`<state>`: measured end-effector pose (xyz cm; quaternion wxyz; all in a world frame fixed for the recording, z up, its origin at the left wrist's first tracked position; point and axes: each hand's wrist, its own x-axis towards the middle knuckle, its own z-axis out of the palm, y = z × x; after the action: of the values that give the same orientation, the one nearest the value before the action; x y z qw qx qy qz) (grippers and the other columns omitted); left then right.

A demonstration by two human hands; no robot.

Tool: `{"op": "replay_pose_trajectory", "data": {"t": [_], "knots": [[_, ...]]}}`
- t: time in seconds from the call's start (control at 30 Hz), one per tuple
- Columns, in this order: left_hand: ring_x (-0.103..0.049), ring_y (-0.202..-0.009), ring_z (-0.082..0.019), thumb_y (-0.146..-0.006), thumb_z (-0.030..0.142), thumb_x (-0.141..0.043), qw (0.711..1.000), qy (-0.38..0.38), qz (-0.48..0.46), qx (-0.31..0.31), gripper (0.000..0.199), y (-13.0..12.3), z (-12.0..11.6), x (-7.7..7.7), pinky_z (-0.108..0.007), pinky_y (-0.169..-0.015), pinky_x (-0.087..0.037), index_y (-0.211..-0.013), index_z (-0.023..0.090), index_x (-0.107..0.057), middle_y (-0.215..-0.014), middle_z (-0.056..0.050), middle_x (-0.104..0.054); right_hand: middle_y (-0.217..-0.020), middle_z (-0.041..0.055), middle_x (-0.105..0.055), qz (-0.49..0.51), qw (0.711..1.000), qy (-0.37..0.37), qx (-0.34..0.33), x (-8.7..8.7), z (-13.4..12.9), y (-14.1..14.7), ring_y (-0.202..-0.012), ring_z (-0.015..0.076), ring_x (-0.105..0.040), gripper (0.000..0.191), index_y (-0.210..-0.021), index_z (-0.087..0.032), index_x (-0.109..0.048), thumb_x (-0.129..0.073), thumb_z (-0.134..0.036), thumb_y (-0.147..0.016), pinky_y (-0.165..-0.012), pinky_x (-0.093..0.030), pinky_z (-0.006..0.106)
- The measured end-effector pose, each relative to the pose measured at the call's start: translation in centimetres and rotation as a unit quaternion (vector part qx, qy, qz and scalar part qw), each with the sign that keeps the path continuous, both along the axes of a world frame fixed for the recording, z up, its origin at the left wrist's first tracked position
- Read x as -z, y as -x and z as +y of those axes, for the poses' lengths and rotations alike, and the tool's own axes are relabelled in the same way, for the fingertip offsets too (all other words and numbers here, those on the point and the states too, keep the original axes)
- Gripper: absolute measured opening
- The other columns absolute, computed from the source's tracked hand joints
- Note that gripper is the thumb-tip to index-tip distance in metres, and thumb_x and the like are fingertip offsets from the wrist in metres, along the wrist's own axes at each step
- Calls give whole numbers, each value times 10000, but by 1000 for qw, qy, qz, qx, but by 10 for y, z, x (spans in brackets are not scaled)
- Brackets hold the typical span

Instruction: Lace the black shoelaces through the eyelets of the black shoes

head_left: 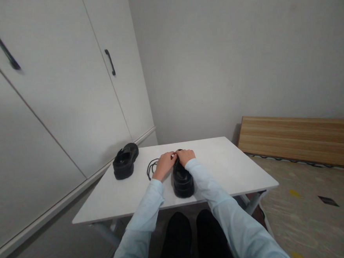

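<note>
A black shoe (183, 182) stands on the white table (221, 163), its heel toward me. Both hands meet over the shoe's front part. My left hand (164, 165) comes from the left with its fingers drawn together at the lacing area. From the right, my right hand (186, 156) lies against the top of the shoe, fingers closed. Whatever the fingertips pinch is too small and hidden to make out. Beside my left hand lies a loose black lace (151, 167), partly covered by the hand.
Another black shoe (124, 162) stands at the table's back left, near white cabinets (69, 93) with dark handles. A wall rises behind the table. A wooden board (299, 137) leans at the right.
</note>
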<state>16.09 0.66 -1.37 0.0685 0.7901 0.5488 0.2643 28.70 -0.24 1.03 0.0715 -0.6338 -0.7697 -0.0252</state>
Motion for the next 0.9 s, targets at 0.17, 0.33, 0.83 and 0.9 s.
{"op": "replay_pose_trajectory", "data": {"t": [0.17, 0.33, 0.83, 0.9], "knots": [[-666, -904, -212, -905, 398, -454, 999, 40, -8, -17, 330, 1, 2, -6, -264, -800, -462, -1059, 220, -685, -963, -74, -733, -1147, 112, -663, 3, 1000, -10, 4, 1, 0, 2, -1031, 253, -636, 327, -1128, -249, -608, -332, -209, -957, -836, -442, 391], [-664, -914, -209, -900, 391, -441, 998, 60, -9, -6, 331, 2, 6, -8, -266, -818, -463, -1061, 234, -685, -970, -64, -733, -1143, 107, -650, 9, 1000, -13, 14, 1, -3, -1, -1006, 230, -640, 312, -1129, -265, -586, -321, -235, -966, -815, -441, 360], [-654, -934, -209, -814, 231, -574, 998, 50, 31, 29, 203, -15, 13, -33, -276, -850, -460, -935, 226, -737, -984, -64, -736, -1084, 77, -663, 129, 989, -40, 62, 15, -4, -15, -949, 221, -638, 262, -1161, -242, -442, -258, -282, -979, -745, -409, 324], [-656, -929, -209, -824, 249, -587, 999, 41, 24, 13, 177, -21, 12, -34, -277, -843, -462, -918, 219, -734, -952, -69, -738, -1077, 78, -661, 162, 983, -46, 79, 18, -4, -17, -952, 220, -629, 253, -1143, -233, -441, -263, -301, -975, -749, -405, 323]]}}
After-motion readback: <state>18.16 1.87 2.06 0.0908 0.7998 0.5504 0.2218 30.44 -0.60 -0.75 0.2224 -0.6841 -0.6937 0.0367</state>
